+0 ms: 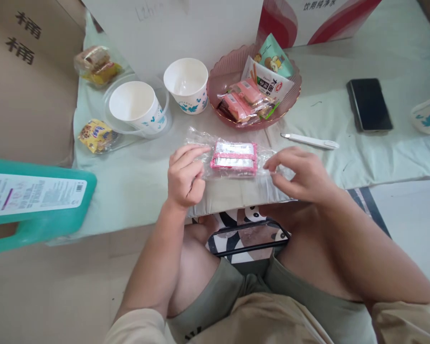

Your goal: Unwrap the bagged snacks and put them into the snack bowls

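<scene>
Near the table's front edge lies a clear plastic bag with a small pink-and-silver packet inside. My left hand is at the bag's left end, index finger stretched along the plastic and the other fingers curled in; what lies under them is partly hidden. At the right end, my right hand pinches the plastic between thumb and index finger. Just behind my right hand is a slim white utility knife. Beyond the bag stands a pink ribbed bowl with several wrapped snacks in it.
Two white paper cups stand left of the bowl, one in a clear plastic container. Wrapped snacks lie at the left. A teal jug juts over the left edge. A black phone lies right; boxes line the back.
</scene>
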{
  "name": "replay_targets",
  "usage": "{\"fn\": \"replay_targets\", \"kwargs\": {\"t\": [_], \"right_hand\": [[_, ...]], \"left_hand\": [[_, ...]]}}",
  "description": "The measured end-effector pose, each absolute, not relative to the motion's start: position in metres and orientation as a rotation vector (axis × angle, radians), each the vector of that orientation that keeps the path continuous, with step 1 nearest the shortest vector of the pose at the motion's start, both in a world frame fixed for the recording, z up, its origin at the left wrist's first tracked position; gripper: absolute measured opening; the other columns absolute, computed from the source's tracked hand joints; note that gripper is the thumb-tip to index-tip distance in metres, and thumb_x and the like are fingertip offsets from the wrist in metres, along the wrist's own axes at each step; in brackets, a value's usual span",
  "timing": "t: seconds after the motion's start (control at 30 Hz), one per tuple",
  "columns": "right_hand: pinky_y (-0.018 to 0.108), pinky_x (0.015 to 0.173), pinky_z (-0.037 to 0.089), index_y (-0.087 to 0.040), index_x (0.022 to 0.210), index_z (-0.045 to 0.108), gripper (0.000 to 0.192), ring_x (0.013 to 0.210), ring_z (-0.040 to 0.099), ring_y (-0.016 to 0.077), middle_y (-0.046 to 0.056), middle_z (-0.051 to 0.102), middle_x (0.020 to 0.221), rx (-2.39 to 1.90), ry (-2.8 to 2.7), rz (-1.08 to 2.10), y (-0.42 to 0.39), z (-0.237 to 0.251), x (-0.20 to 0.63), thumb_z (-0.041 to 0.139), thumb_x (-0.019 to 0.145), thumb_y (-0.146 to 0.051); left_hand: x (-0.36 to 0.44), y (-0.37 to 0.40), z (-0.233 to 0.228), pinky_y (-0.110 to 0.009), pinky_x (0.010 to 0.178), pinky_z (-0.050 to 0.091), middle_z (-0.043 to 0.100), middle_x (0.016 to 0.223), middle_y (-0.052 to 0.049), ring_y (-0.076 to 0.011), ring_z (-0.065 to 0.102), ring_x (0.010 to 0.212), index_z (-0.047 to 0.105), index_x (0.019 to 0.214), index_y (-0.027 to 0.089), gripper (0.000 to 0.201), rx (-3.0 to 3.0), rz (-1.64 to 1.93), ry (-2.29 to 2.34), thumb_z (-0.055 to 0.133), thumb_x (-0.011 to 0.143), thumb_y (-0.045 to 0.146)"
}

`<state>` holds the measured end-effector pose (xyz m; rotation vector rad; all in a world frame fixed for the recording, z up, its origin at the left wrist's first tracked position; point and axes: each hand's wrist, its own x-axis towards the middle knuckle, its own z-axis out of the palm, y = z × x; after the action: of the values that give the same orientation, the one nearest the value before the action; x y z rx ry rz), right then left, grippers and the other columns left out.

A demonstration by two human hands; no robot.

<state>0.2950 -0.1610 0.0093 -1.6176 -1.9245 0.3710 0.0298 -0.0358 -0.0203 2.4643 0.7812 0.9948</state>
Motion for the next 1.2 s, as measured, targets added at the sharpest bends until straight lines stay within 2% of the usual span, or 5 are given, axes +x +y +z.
{"fn": "replay_targets", "kwargs": {"t": [0.27, 0.63, 0.8, 0.97, 1.2], "right_hand": [[0.03, 0.064, 0.043, -0.02, 0.088, 0.073, 0.044, 0.058, 0.061, 0.0148, 0.001, 0.071, 0.065, -1.695, -2.087, 1.32, -0.16, 0.011, 0.294, 0.036, 0.102, -0.04], [0.036, 0.069, 0.056, -0.019, 0.163, 0.032, 0.071, 0.063, 0.069, 0.0202, 0.003, 0.079, 0.082, -2.009, -1.61, 0.977, -0.156, 0.008, 0.288, 0.048, 0.095, -0.029], [0.042, 0.085, 0.06, -0.028, 0.162, 0.029, 0.072, 0.099, 0.072, 0.0226, 0.012, 0.058, 0.149, -1.662, -1.623, 0.59, -0.147, -0.017, 0.275, 0.049, 0.094, -0.028], [0.054, 0.112, 0.046, -0.025, 0.147, 0.046, 0.061, 0.138, 0.052, 0.0328, 0.014, 0.055, 0.148, -1.53, -1.889, 0.434, -0.134, -0.033, 0.266, 0.06, 0.089, -0.036], [0.056, 0.104, 0.045, -0.025, 0.152, 0.042, 0.076, 0.125, 0.056, 0.0389, 0.017, 0.058, 0.14, -1.827, -1.968, 0.426, -0.121, -0.038, 0.257, 0.067, 0.08, -0.031]], "left_hand": [[0.023, -0.043, -0.013, -0.028, 0.048, 0.035, 0.062, 0.053, 0.003, -0.0119, 0.045, 0.041, 0.052, 0.07, 0.023, 0.008, 2.306, 0.717, 0.811, 0.045, 0.075, 0.022], [0.031, -0.048, -0.005, -0.029, 0.056, 0.031, 0.041, 0.043, 0.006, -0.0119, 0.034, 0.045, 0.069, 0.075, 0.022, 0.02, 2.319, 0.173, 1.188, 0.049, 0.079, 0.023], [0.034, -0.046, -0.003, -0.029, 0.059, 0.035, 0.051, 0.049, 0.007, -0.0148, 0.044, 0.049, 0.066, 0.129, 0.024, 0.048, 2.257, 0.11, 1.273, 0.051, 0.084, 0.025], [0.032, -0.042, -0.011, -0.028, 0.061, 0.041, 0.073, 0.073, 0.003, -0.0147, 0.056, 0.054, 0.056, 0.138, 0.024, 0.054, 2.225, 0.244, 1.252, 0.056, 0.084, 0.026], [0.031, -0.04, -0.021, -0.03, 0.071, 0.053, 0.078, 0.117, -0.004, -0.0182, 0.071, 0.076, 0.054, 0.131, 0.026, 0.054, 2.225, 0.41, 1.207, 0.061, 0.079, 0.015]]}}
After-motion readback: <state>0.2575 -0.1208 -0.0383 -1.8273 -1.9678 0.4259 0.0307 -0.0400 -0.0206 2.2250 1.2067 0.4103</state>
